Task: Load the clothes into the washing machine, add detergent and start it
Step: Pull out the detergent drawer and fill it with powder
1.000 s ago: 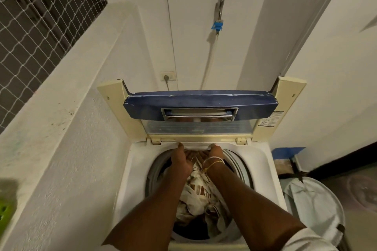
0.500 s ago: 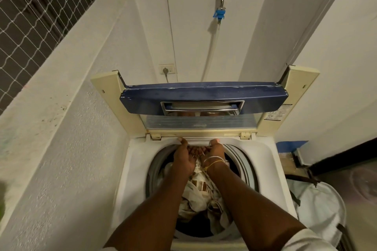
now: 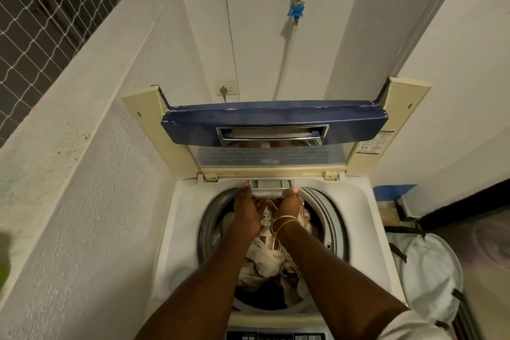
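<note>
Since the earlier frame the detergent drawer (image 3: pixel 270 184) at the back edge of the tub (image 3: pixel 338 226) has come forward a little, and a grey recess now shows between the two thumbs where only a white strip was seen. Both hands have stayed on it. The left hand (image 3: pixel 247 208) and the right hand (image 3: pixel 288 205) each have a pinching grip on the drawer's front lip, thumb on top and fingers curled under, though the fingertips are mostly hidden. Both wrists reach across the tub, and the right one wears thin bracelets (image 3: pixel 284 221). The clothes (image 3: pixel 265 259) already lie heaped inside the tub, directly beneath the forearms, so loading looks done and the detergent step is in hand. No detergent is in view. The folded lid (image 3: pixel 276 121) stands upright just behind the tub. A white laundry basket (image 3: pixel 425 270) sits to the right of the tub, and the control panel (image 3: pixel 276 336) is at its near edge. Pulling harder with one hand than the other would likely skew the drawer and jam it. Too sharp a tug could bring it free to drop onto the clothes. A knock from the wrists might also tip the lid down onto them.
</note>
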Tool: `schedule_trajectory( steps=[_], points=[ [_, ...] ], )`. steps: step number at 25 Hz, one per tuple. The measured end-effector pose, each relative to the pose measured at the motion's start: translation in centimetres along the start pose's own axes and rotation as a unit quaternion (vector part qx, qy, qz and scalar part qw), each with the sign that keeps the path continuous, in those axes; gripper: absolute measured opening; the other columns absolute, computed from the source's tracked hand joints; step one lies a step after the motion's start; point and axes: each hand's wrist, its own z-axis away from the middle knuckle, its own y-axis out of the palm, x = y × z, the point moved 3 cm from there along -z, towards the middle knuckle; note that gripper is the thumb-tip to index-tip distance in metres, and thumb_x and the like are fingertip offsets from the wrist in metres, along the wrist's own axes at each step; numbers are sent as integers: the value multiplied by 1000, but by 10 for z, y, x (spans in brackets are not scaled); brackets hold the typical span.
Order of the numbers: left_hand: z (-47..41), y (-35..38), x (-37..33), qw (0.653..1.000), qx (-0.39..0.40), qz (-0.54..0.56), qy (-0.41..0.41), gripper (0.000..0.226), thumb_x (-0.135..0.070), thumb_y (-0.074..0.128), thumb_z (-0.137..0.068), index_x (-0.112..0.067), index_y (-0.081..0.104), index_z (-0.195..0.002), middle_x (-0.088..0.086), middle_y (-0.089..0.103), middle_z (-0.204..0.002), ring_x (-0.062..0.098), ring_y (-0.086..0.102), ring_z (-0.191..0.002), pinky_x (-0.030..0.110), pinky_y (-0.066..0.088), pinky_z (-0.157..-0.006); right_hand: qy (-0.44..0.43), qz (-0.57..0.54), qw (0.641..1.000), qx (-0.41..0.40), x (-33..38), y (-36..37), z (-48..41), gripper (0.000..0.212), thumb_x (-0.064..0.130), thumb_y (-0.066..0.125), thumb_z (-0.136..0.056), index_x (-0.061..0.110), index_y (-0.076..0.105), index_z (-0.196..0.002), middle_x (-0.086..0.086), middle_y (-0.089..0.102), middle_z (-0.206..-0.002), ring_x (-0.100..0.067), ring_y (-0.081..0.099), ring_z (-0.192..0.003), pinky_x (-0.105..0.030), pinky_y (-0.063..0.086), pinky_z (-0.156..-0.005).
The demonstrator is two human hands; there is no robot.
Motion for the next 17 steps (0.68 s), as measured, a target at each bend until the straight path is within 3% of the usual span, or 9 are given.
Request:
schedule_trajectory(
  steps=[2, 5, 9, 12, 14, 17],
  points=[
    [7, 1, -2, 1000, -8, -19, 0, 35, -37, 51, -100, -8, 59, -119, 16, 67, -108, 26, 65, -93, 34, 54, -77, -3, -1, 1000, -1, -2, -3, 3, 11, 30, 48, -77, 20, 53, -77, -15, 58, -87, -29, 61, -76, -44, 57, -72],
    [8, -5, 2, 999, -20, -39, -12, 28, -37, 52, -99, -13, 57, -112, 17, 63, -108, 28, 63, -95, 38, 53, -83, 2, -3, 1000, 8, -3, -11, 10, 11, 26, 49, -86, 27, 59, -89, -11, 56, -89, -28, 58, -82, -45, 55, -81],
    [14, -11, 6, 999, -20, -40, 9, 24, -34, 52, -100, -14, 59, -110, 17, 64, -110, 31, 64, -103, 45, 52, -97, -50, 39, 998, 28, -14, -22, -16, 17, 30, 54, -63, 17, 52, -76, -8, 46, -86, -26, 47, -75, -43, 48, -65],
    [20, -13, 8, 997, -25, -64, 34, 34, -38, 52, -99, -12, 62, -118, 17, 68, -113, 31, 67, -105, 47, 53, -97, -70, 67, 995, 34, -21, -26, -27, 30, 39, 52, -75, 12, 58, -86, -12, 53, -83, -26, 55, -72, -48, 54, -73],
    [23, -13, 7, 996, -39, -69, 39, 26, -38, 54, -98, -16, 62, -108, 16, 68, -110, 31, 67, -103, 46, 55, -95, -84, 59, 994, 23, -14, -27, -12, 34, 45, 53, -76, 15, 67, -84, -13, 66, -92, -26, 67, -84, -51, 59, -81],
    [28, -13, 3, 996, -42, -72, 32, 24, -36, 55, -97, -15, 61, -107, 14, 67, -104, 30, 67, -98, 44, 57, -90, -76, 41, 996, 19, -5, -27, 10, 35, 37, 54, -85, 11, 71, -102, -14, 69, -104, -30, 70, -94, -43, 62, -74]
  ],
)
